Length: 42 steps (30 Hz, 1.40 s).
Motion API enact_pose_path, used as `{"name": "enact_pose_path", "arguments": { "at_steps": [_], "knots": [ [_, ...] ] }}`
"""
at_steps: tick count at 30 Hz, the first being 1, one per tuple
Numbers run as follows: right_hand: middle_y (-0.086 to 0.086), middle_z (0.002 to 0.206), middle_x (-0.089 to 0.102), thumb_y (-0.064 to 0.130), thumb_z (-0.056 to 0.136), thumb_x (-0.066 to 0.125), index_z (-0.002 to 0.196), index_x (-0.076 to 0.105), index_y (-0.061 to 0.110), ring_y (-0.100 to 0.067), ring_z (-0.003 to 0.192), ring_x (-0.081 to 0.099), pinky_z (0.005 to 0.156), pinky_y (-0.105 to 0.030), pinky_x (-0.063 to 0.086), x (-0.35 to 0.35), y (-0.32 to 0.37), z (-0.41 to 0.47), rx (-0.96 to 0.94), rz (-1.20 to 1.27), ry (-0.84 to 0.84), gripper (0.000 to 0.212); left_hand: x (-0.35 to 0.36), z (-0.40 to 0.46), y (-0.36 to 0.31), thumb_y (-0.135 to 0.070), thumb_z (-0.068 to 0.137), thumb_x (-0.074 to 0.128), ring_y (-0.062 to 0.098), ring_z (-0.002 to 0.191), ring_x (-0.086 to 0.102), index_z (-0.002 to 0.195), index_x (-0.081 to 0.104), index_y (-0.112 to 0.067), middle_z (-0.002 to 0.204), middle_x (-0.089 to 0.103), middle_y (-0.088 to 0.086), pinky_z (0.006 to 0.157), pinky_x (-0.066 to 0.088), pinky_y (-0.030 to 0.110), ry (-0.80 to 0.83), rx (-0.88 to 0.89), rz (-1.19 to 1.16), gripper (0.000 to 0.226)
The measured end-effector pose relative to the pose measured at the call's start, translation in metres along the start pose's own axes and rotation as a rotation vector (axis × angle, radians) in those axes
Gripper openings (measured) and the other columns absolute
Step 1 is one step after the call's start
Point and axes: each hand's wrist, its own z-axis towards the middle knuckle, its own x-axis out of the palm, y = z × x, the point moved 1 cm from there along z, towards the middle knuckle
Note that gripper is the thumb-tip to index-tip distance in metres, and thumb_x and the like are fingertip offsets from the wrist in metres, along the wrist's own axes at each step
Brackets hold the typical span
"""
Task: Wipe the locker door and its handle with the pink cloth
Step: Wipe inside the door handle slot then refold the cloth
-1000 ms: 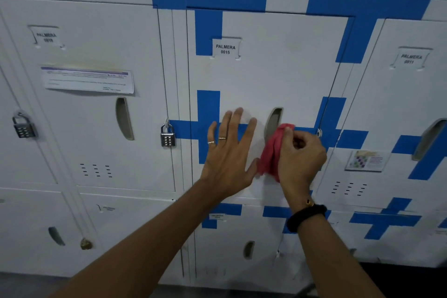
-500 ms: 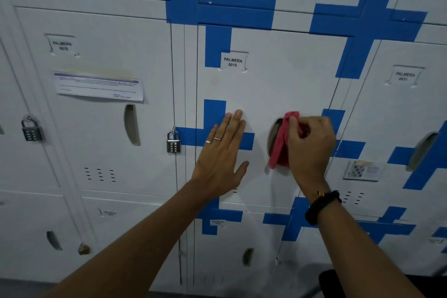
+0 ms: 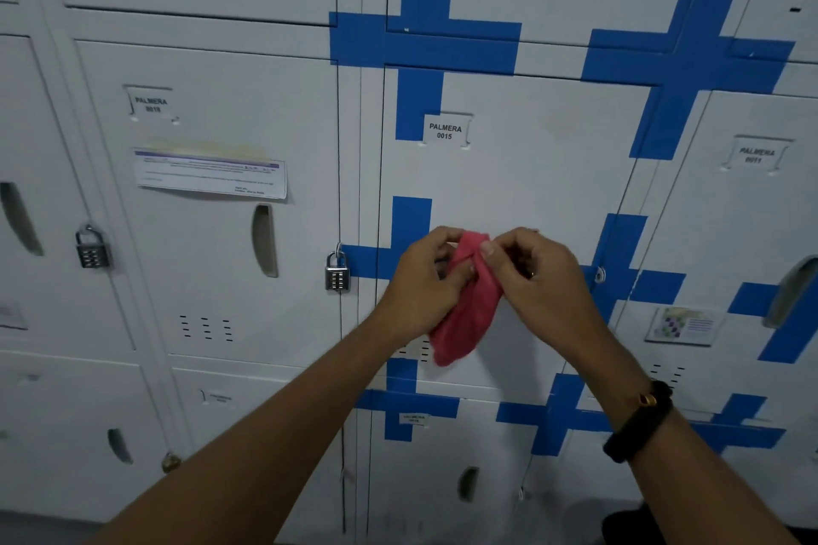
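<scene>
I noted both hands pinched shut on the pink cloth (image 3: 464,314), left hand (image 3: 425,279) and right hand (image 3: 538,279) equally near; it hung lengthwise below the PALMERA 0015 label (image 3: 445,131), hiding the handle.

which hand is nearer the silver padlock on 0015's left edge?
Left. The left hand sits just right of the padlock; the right hand is farther right, beyond the pink cloth.
</scene>
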Motion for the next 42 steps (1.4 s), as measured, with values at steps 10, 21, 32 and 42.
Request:
{"name": "enact_pose_path", "arguments": {
  "at_steps": [10,21,32,42],
  "knots": [
    [0.008,0.087,0.060,0.042,0.086,0.078,0.096,0.075,0.029,-0.008,0.072,0.056,0.059,-0.018,0.039,-0.036,0.002,0.044,-0.071,-0.404,-0.266,0.016,-0.014,0.025,-0.018,-0.025,0.099,0.076,0.000,0.073,0.059,0.102,0.063,-0.023,0.085,0.064,-0.013,0.068,0.052,0.014,-0.329,0.183,0.261,0.014],
    [-0.015,0.163,0.022,0.054,0.103,0.035,0.149,0.039,0.017,-0.041,0.151,0.021,0.118,-0.064,0.027,0.071,-0.034,0.031,-0.062,-0.616,-0.438,0.060,-0.008,0.034,-0.008,-0.036,0.097,0.066,0.010,0.079,0.063,0.113,0.057,-0.024,0.095,0.064,-0.009,0.072,0.060,0.032,-0.474,0.292,0.293,0.022],
    [-0.009,0.172,-0.004,0.055,0.106,0.036,0.164,0.007,0.020,-0.034,0.158,-0.009,0.127,-0.057,0.002,0.028,-0.038,0.073,-0.377,-0.949,-0.229,0.074,-0.011,0.027,0.013,-0.033,0.093,0.062,0.020,0.106,0.055,0.122,0.056,-0.006,0.116,0.054,0.005,0.091,0.052,0.029,-0.495,0.461,0.325,0.040],
    [-0.019,0.170,-0.009,0.046,0.107,0.031,0.161,-0.002,0.002,-0.039,0.156,-0.012,0.126,-0.059,0.001,0.048,-0.092,0.006,0.093,-0.577,-0.475,0.077,0.004,0.000,0.042,-0.039,0.088,0.063,0.011,0.108,0.050,0.124,0.055,-0.014,0.121,0.049,-0.002,0.087,0.045,0.016,-0.318,0.427,0.492,0.046]
  ]
}}
